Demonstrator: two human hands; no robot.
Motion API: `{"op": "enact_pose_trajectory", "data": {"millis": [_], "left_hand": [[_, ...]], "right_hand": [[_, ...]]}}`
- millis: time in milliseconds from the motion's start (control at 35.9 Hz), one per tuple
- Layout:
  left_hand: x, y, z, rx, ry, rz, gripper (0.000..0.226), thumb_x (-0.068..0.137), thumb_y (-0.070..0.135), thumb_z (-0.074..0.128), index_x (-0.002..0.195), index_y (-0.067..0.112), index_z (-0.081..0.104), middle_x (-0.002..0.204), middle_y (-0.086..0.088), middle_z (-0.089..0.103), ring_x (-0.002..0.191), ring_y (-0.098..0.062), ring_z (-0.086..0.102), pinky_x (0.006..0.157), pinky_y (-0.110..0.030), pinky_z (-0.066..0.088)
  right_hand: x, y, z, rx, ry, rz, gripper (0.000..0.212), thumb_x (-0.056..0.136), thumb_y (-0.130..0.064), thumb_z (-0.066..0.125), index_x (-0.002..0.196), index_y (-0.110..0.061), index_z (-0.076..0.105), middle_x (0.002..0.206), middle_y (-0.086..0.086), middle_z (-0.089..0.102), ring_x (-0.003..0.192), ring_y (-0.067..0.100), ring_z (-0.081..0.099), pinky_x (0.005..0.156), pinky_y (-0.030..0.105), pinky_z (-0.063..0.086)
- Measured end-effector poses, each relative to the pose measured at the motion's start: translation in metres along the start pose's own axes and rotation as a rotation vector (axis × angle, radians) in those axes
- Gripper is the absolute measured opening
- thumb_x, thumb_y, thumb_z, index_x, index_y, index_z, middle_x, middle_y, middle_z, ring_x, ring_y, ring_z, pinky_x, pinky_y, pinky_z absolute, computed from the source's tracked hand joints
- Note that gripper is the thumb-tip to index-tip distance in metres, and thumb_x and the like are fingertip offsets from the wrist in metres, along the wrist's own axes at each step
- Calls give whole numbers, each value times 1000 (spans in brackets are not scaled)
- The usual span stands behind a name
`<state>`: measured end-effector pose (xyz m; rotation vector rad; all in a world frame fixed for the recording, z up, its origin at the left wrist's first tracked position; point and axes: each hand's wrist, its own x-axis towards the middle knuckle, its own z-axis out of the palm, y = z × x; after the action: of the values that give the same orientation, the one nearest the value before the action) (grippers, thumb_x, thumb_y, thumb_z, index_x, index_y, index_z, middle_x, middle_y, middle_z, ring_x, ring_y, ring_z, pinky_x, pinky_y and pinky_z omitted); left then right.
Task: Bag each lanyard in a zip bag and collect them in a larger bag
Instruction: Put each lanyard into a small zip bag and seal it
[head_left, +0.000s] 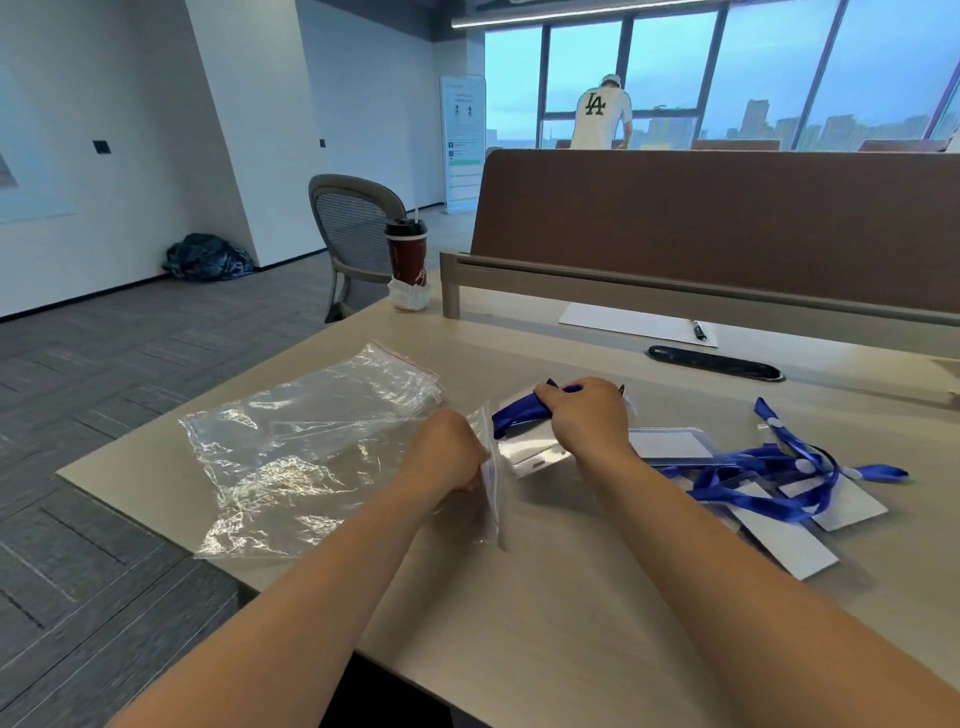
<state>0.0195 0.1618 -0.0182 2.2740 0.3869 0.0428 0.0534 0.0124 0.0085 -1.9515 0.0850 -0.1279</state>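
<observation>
Head view, the only one available.

Seeing left hand (449, 452) near table centre, fingers curled, pinching the red-striped mouth edge of a small clear plastic zip bag (491, 488). Seeing right hand (587, 415) at 2 o'clock of it, closed round a bunched blue ribbon lanyard (519, 413), with its clear rectangular badge holder (535, 454) just below. Putting the lanyard at 3 o'clock of the bag mouth, just beside it, apparently not inside yet. Can't tell how wide the mouth is, with the bag edge-on to camera.

Also noting a large crumpled clear plastic bag with red zip strip (311, 447) flat at 9 o'clock of left hand, nothing blue visible inside. Loose pile of blue lanyards and white cards (779, 483) at 4 o'clock of right hand, on the beige table (571, 623).

Risks, judged not seen:
- Mouth collapse from the one-edge pinch, then stiff holder corner snagging on the lip.
- Thin film pulled out of the pinch if pushed hard.
- Ribbon end left trailing across the zip, so no seal.
- Holder in first with the ribbon unbunching behind it. Better to keep the bundle tight until fully in.
</observation>
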Motion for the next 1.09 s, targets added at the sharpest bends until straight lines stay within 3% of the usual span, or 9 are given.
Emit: {"op": "enact_pose_trajectory", "data": {"millis": [111,223,362,445,612,724,807,974,1085], "left_hand": [[0,2,-2,-31,-12,-27,9,82,-4,65,76,-9,70,68,-22,71,69,-36,73,71,-48,62],[-5,8,-7,-158,-44,-70,13,88,-3,61,78,-2,68,57,-11,66,53,-24,67,65,-36,62],[-5,6,-10,-215,-17,-45,20,86,-5,60,68,0,67,65,-22,70,63,-37,71,72,-46,62],[-6,8,-12,-237,-3,-15,18,86,-2,60,71,2,69,75,-23,72,63,-32,69,73,-43,62],[-12,21,-16,-197,66,51,8,74,7,70,74,2,75,69,-16,64,60,-24,51,57,-30,43],[-9,20,-15,-277,64,79,11,70,5,66,62,5,73,75,-26,70,68,-38,64,74,-48,60],[-5,19,-16,-330,76,81,12,71,5,67,61,10,72,76,-26,70,80,-44,69,80,-57,58],[-6,23,-21,-451,63,77,7,78,-5,65,75,-9,71,83,-32,67,77,-38,68,77,-49,61],[-5,23,-22,-481,69,72,7,79,-5,65,80,-6,72,88,-28,71,86,-40,71,76,-47,62]], "right_hand": [[-1,2,5,-2,-7,37,23,93,-32,63,86,-9,63,70,1,56,65,17,52,59,29,36],[-1,4,10,-55,1,42,23,93,-32,62,90,-9,64,71,0,57,63,14,50,62,31,36],[0,8,12,-115,-8,30,23,93,-31,62,99,-9,64,76,0,57,68,13,50,67,29,37],[-1,8,14,-133,-15,23,23,93,-32,62,97,-10,64,75,-1,57,70,14,52,70,31,38],[-6,8,14,-85,-15,-46,23,92,-33,64,85,-11,64,75,2,59,72,20,55,58,28,35],[-12,7,17,-99,-68,-97,31,90,-34,65,68,-15,53,64,0,50,59,18,45,52,29,30],[-19,4,15,-126,-121,-132,31,92,-37,64,73,-12,60,67,2,57,60,18,48,53,30,33],[-19,3,8,-192,-215,-230,38,92,-36,61,74,-4,71,71,16,68,70,36,63,66,44,52],[-19,0,1,-290,-347,-277,24,92,-27,61,83,-11,75,73,8,67,64,19,52,61,33,42]]}}
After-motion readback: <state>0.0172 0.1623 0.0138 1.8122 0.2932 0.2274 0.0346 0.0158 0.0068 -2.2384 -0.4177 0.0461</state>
